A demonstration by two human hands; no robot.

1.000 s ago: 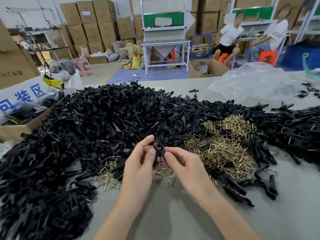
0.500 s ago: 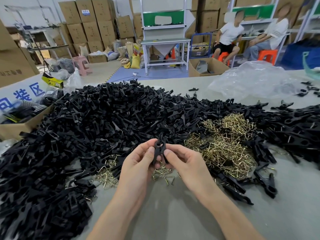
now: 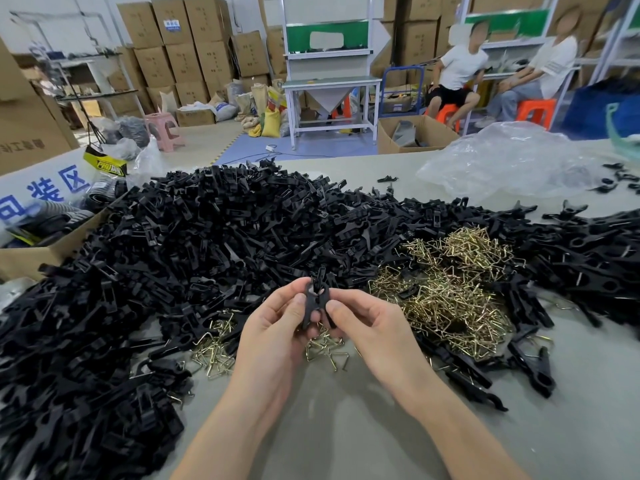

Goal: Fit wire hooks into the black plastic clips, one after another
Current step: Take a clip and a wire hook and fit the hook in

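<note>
Over the last second the clip (image 3: pixel 316 301) is coming up out of the fingers. A moment ago it was mostly buried between the two thumbs, and now it is standing upright and showing most of its length, its tip pointing to 12 o'clock. The hands themselves are hardly shifting over the table (image 3: pixel 346 427). I judge that the person is still working on this one clip, seating or checking the wire rather than reaching for a new piece. Whether a hook is already sitting in it I cannot tell, since only a small pale gap is showing near its upper part.

The left hand (image 3: pixel 273 327) is coming in from 7 o'clock, pinching the clip's left edge between thumb and forefinger, the other fingers curling loosely underneath. The right hand (image 3: pixel 367 327) is coming in from 5 o'clock, its thumb pressing on the clip's right edge and its fingers curling behind. Both are grasping the same clip, holding it above the table.

The wire hooks (image 3: pixel 446 289) are lying in a heap at 2 o'clock from the hands, near. A few loose hooks (image 3: pixel 325 348) are lying just beneath them at 6 o'clock. The black clips (image 3: pixel 207 244) are spreading in a big heap from 9 to 12 o'clock.
</note>
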